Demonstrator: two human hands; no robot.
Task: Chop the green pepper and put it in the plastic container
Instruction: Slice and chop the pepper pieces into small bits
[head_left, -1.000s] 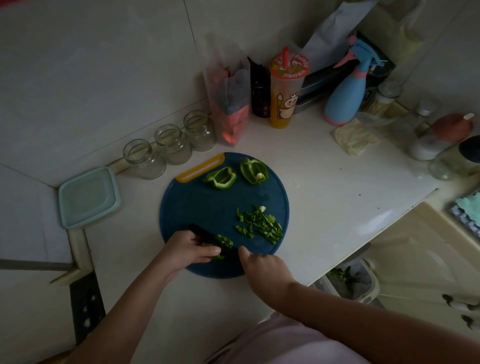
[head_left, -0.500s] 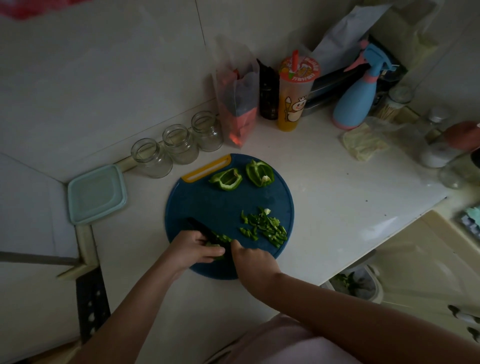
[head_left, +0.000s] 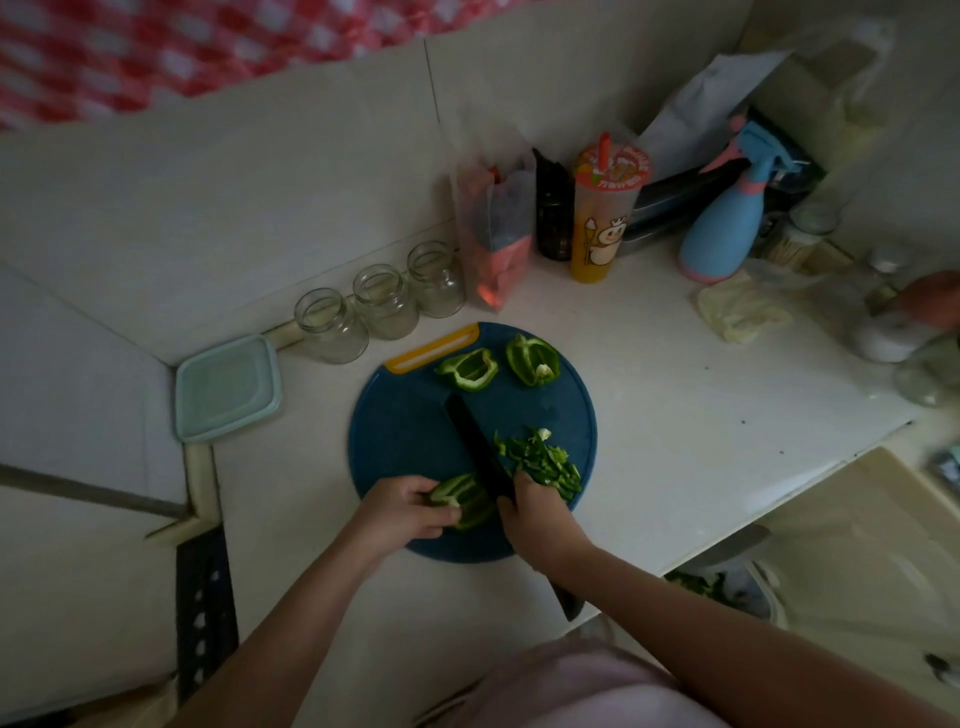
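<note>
On blue cutting board (head_left: 415, 431), left hand (head_left: 402, 512) grip pinching pepper piece (head_left: 462, 499), right hand (head_left: 537, 512) grip wrapped around black knife (head_left: 475, 449), chopped pepper pile (head_left: 543, 462) beside blade

a dark blue round cutting board (head_left: 410, 441) with a yellow-orange handle strip (head_left: 432, 347) is carrying bright green pepper pieces (head_left: 540, 460). a black knife blade (head_left: 478, 449) is lying across it. a pale mint container lid (head_left: 226, 387) is sitting on the white counter (head_left: 675, 415). a light blue spray bottle (head_left: 724, 223) is showing pink trim. a red-and-white checked cloth (head_left: 156, 47) is hanging above.
</note>
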